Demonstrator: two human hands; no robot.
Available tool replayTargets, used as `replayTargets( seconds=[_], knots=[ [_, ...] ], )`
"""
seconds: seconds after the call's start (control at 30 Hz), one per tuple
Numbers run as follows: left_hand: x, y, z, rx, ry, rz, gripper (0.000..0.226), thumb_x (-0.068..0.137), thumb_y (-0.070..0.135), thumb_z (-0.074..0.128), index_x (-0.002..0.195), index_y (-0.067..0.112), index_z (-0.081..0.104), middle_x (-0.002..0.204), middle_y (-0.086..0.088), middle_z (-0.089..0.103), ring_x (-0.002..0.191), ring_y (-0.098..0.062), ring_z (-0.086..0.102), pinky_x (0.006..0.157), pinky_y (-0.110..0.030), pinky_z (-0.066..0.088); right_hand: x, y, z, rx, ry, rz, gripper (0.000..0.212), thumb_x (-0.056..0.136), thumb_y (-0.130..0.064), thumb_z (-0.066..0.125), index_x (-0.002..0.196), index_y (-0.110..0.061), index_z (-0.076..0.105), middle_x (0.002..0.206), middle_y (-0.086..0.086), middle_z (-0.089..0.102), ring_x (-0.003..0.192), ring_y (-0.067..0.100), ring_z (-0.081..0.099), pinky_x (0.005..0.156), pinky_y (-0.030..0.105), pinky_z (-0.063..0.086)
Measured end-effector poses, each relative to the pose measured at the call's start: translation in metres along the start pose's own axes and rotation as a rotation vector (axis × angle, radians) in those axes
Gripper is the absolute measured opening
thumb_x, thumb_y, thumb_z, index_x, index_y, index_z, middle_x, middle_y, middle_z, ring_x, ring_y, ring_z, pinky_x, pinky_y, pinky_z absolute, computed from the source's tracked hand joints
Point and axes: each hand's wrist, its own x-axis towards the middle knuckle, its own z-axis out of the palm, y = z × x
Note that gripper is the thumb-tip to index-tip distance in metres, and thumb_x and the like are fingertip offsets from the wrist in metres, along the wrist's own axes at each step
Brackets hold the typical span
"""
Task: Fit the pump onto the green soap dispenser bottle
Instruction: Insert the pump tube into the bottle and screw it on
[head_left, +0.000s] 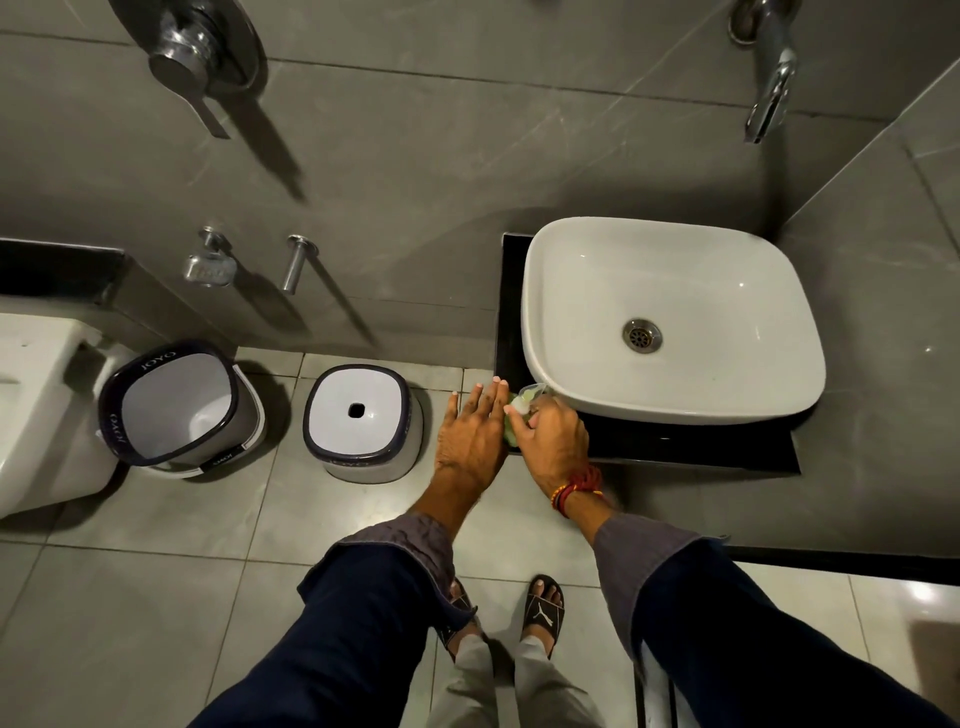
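Observation:
The green soap dispenser bottle (511, 431) stands at the front left corner of the black counter (675, 447), mostly hidden between my two hands. My right hand (553, 441) is closed around its top, where a pale pump part (524, 402) shows between the fingers. My left hand (475, 426) lies flat against the bottle's left side with its fingers stretched out. Whether the pump sits in the neck is hidden.
A white basin (670, 317) fills most of the counter, with a tap (774, 88) on the wall above. On the tiled floor to the left stand a white stool (363, 421), a bucket (182, 405) and a toilet (36, 405).

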Motion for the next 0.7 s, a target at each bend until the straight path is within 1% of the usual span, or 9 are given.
replayTargets(
  seconds=[0.1, 0.13, 0.2, 0.3, 0.4, 0.53, 0.6, 0.67, 0.7],
  knots=[
    [-0.002, -0.004, -0.004, -0.006, -0.019, 0.029, 0.081, 0.102, 0.053, 0.043, 0.161, 0.014, 0.003, 0.17, -0.006, 0.006, 0.157, -0.027, 0.006, 0.127, -0.05, 0.006, -0.006, -0.003, 0.005, 0.068, 0.017, 0.076, 0.035, 0.088, -0.042, 0.068, 0.094, -0.008, 0.067, 0.094, 0.01, 0.07, 0.082, 0.028, 0.068, 0.064, 0.026, 0.046],
    [-0.004, -0.004, -0.004, -0.022, -0.024, 0.032, 0.082, 0.102, 0.054, 0.042, 0.161, 0.014, 0.002, 0.17, -0.005, 0.005, 0.157, -0.026, 0.006, 0.127, -0.05, 0.007, -0.007, -0.003, 0.006, 0.081, 0.021, 0.078, 0.035, 0.088, -0.041, 0.068, 0.096, -0.007, 0.067, 0.096, 0.01, 0.07, 0.084, 0.028, 0.068, 0.065, 0.027, 0.047],
    [-0.007, -0.004, -0.004, -0.05, -0.028, 0.042, 0.083, 0.102, 0.053, 0.043, 0.161, 0.015, -0.001, 0.17, -0.004, 0.003, 0.157, -0.027, 0.005, 0.127, -0.05, 0.008, -0.006, -0.002, 0.005, 0.09, 0.017, 0.039, 0.034, 0.089, -0.037, 0.069, 0.103, -0.006, 0.067, 0.105, 0.011, 0.067, 0.091, 0.029, 0.067, 0.071, 0.032, 0.053],
    [-0.011, -0.004, -0.002, -0.062, -0.02, 0.056, 0.085, 0.103, 0.044, 0.05, 0.161, 0.017, -0.006, 0.17, -0.003, -0.002, 0.157, -0.026, 0.004, 0.127, -0.051, 0.011, -0.001, 0.003, 0.003, 0.066, -0.022, -0.042, 0.027, 0.092, -0.027, 0.066, 0.107, -0.004, 0.065, 0.114, 0.011, 0.06, 0.095, 0.029, 0.065, 0.076, 0.039, 0.058],
    [-0.015, -0.003, 0.002, -0.107, -0.003, 0.039, 0.087, 0.101, 0.034, 0.053, 0.16, 0.019, -0.009, 0.17, -0.001, -0.004, 0.157, -0.025, 0.003, 0.126, -0.052, 0.014, 0.005, 0.007, 0.0, 0.034, -0.059, -0.089, 0.024, 0.093, -0.019, 0.065, 0.111, -0.003, 0.064, 0.116, 0.009, 0.056, 0.098, 0.028, 0.064, 0.079, 0.04, 0.06],
    [-0.016, 0.002, 0.008, -0.123, 0.012, 0.003, 0.089, 0.1, 0.027, 0.054, 0.16, 0.019, -0.011, 0.17, -0.003, -0.004, 0.157, -0.026, 0.005, 0.126, -0.052, 0.012, 0.004, 0.006, -0.002, -0.016, -0.067, -0.102, 0.027, 0.093, -0.021, 0.065, 0.113, -0.003, 0.064, 0.117, 0.009, 0.056, 0.095, 0.029, 0.066, 0.078, 0.042, 0.061],
    [-0.016, 0.003, 0.011, -0.111, 0.009, -0.012, 0.09, 0.1, 0.03, 0.054, 0.16, 0.017, -0.012, 0.17, -0.005, -0.005, 0.157, -0.027, 0.004, 0.126, -0.052, 0.011, -0.001, 0.006, -0.003, -0.024, -0.029, -0.089, 0.029, 0.092, -0.026, 0.066, 0.112, -0.006, 0.063, 0.114, 0.008, 0.056, 0.092, 0.028, 0.067, 0.073, 0.04, 0.061],
    [-0.014, 0.005, 0.013, -0.095, -0.001, -0.017, 0.091, 0.101, 0.032, 0.055, 0.159, 0.016, -0.012, 0.17, -0.005, -0.006, 0.157, -0.027, 0.003, 0.126, -0.053, 0.01, -0.004, 0.009, -0.008, -0.01, 0.057, -0.121, 0.03, 0.089, -0.029, 0.067, 0.112, -0.012, 0.058, 0.11, 0.005, 0.053, 0.087, 0.024, 0.066, 0.064, 0.03, 0.057],
    [-0.015, 0.006, 0.012, -0.094, 0.005, -0.017, 0.09, 0.101, 0.033, 0.054, 0.159, 0.016, -0.013, 0.17, -0.006, -0.006, 0.157, -0.027, 0.003, 0.125, -0.053, 0.009, -0.005, 0.009, -0.015, -0.012, 0.088, -0.162, 0.034, 0.087, -0.027, 0.067, 0.116, -0.014, 0.055, 0.11, 0.004, 0.051, 0.086, 0.022, 0.065, 0.061, 0.025, 0.053]
  ],
)
